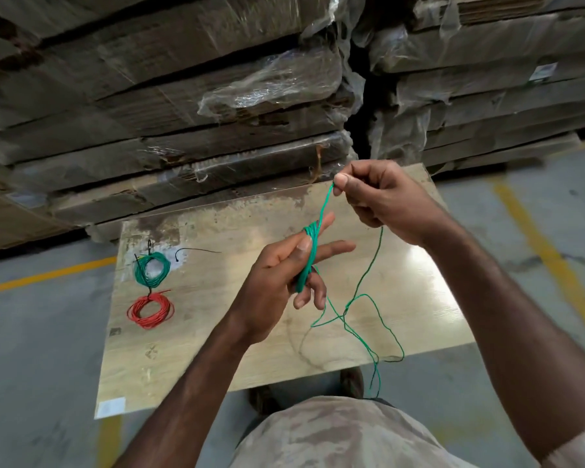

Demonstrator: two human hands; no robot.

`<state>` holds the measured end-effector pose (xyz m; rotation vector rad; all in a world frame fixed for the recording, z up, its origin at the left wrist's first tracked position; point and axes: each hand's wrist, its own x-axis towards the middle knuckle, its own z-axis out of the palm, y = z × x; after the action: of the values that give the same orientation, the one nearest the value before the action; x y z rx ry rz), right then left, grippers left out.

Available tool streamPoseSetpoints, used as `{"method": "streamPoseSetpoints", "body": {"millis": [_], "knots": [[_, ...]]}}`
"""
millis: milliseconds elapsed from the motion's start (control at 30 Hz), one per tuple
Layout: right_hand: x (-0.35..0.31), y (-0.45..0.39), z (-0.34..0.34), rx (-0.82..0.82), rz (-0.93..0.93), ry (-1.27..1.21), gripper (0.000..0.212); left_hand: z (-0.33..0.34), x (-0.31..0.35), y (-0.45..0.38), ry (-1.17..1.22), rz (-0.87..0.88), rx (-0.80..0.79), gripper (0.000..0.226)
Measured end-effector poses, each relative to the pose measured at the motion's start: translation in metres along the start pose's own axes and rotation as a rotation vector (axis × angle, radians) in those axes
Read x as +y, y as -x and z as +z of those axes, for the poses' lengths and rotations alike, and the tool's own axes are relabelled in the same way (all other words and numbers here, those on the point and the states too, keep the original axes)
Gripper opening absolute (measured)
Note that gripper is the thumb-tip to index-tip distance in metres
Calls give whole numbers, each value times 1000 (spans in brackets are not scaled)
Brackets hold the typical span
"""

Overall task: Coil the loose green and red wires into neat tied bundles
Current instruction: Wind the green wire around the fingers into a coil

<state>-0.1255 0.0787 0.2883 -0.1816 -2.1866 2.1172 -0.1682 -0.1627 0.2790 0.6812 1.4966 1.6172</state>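
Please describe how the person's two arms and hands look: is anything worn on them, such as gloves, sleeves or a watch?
The left hand and the right hand are bare, without gloves, and no rings show on the fingers. No watch or band shows on either wrist. Both forearms are uncovered. A light sleeve edge appears only at the right upper arm, at the frame's corner.

A green wire (358,298) is partly wound into a tight coil at centre, above the board; its loose tail is draped in open loops to the right and near edge. A finished green bundle (152,269) is laid far left, with a red bundle (150,311) just nearer, almost touching.
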Motion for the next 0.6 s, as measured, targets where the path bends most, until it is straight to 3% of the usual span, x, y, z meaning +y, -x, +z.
{"method": "streamPoseSetpoints", "body": {"millis": [167, 300, 433, 600], "knots": [[31, -4, 23, 85, 16, -11, 23, 2, 22, 0, 269, 14, 18, 42], [44, 1, 42, 17, 60, 79, 29, 0, 34, 0, 477, 22, 29, 47], [40, 17, 68, -229, 121, 128, 31, -9, 44, -13, 464, 99, 166, 47], [9, 36, 77, -386, 138, 171, 32, -19, 37, -24, 272, 159, 375, 47]]}}
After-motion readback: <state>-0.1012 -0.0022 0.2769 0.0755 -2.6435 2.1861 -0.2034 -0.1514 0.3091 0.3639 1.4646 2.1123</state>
